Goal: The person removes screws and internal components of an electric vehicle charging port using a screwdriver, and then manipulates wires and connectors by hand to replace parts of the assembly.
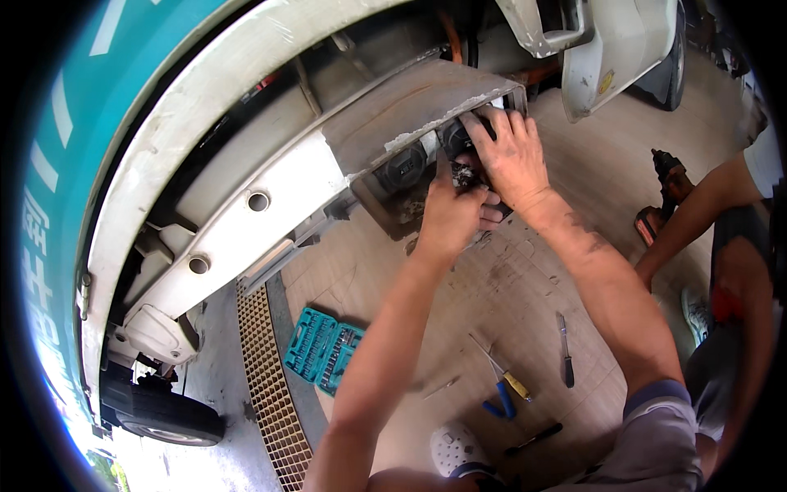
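Observation:
Both my hands work at the open side of a grey metal box (414,102) fixed to a vehicle's underside. My left hand (452,215) is below the opening, its index finger stretched up and its other fingers curled round something hidden, next to a dark, dirt-crusted part (465,175). My right hand (518,160) bends its fingers over the box's right end, against a black fitting (452,134); its thumb is hidden. To the left of my hands, another round black fitting (403,168) sits in the opening.
A white beam (299,172) with round holes runs left from the box. On the floor lie a teal socket set (322,348), pliers with blue handles (504,400), a yellow-handled screwdriver (516,387) and a black-handled one (567,361). At right, a person crouches near a power drill (668,180).

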`<act>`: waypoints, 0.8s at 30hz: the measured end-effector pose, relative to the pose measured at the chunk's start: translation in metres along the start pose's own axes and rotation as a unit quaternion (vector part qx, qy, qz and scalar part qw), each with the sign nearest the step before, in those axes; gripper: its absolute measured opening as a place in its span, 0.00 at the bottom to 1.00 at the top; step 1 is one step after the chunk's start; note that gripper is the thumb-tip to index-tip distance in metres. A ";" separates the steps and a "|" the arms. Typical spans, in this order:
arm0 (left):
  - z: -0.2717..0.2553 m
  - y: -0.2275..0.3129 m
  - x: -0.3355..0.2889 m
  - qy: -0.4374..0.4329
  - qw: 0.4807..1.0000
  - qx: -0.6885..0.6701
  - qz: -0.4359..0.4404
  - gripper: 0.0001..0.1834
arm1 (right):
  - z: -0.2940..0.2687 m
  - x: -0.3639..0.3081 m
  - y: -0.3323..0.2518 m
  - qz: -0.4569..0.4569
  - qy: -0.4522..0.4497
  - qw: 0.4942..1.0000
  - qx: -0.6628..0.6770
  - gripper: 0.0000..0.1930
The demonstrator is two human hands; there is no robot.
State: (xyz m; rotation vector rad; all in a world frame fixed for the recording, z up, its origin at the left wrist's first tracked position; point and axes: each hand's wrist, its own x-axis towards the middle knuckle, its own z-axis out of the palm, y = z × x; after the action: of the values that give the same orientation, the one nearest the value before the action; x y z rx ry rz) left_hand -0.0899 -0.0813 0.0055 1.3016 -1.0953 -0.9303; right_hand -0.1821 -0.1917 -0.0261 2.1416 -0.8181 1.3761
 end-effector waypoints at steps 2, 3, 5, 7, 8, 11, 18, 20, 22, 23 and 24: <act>-0.005 -0.005 -0.002 0.005 0.999 -0.030 0.011 0.21 | -0.006 -0.001 -0.006 0.030 -0.011 0.999 0.044 0.34; -0.010 -0.005 -0.004 0.002 0.999 -0.030 0.013 0.21 | -0.009 -0.003 -0.007 0.031 -0.009 0.999 0.041 0.34; -0.018 -0.009 -0.012 -0.010 1.000 -0.016 -0.007 0.25 | -0.015 -0.008 -0.012 0.047 0.010 0.996 0.075 0.37; -0.021 -0.028 -0.023 0.002 0.998 0.000 0.058 0.24 | -0.023 -0.019 -0.011 0.062 -0.013 0.995 0.072 0.39; -0.022 -0.039 -0.033 0.021 0.993 0.017 0.119 0.24 | -0.027 -0.025 -0.011 0.100 0.009 0.991 0.083 0.38; -0.020 -0.070 -0.083 -0.010 0.945 0.312 0.099 0.20 | -0.040 -0.078 -0.019 0.217 0.076 0.969 0.095 0.32; -0.069 -0.262 -0.141 -0.483 0.707 0.517 0.005 0.18 | -0.085 -0.347 -0.032 0.343 -0.294 0.891 -0.035 0.27; -0.118 -0.334 -0.145 -0.452 0.719 0.520 0.089 0.21 | -0.105 -0.374 -0.034 0.303 -0.358 0.878 -0.094 0.30; -0.116 -0.296 -0.128 -0.530 0.592 0.584 0.165 0.13 | -0.124 -0.407 -0.011 0.345 -0.402 0.840 -0.116 0.28; -0.143 -0.315 -0.136 -0.376 0.788 0.487 -0.018 0.14 | -0.127 -0.404 -0.006 0.319 -0.429 0.834 -0.133 0.29; -0.134 -0.299 -0.131 -0.342 0.774 0.532 0.008 0.16 | -0.134 -0.422 0.002 0.290 -0.445 0.829 -0.173 0.28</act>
State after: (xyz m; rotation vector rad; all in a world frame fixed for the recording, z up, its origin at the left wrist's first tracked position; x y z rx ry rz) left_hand 0.0268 0.0576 -0.2970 1.8713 -2.4364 -0.7708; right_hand -0.4051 -0.0070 -0.3609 2.2620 -2.0196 0.2562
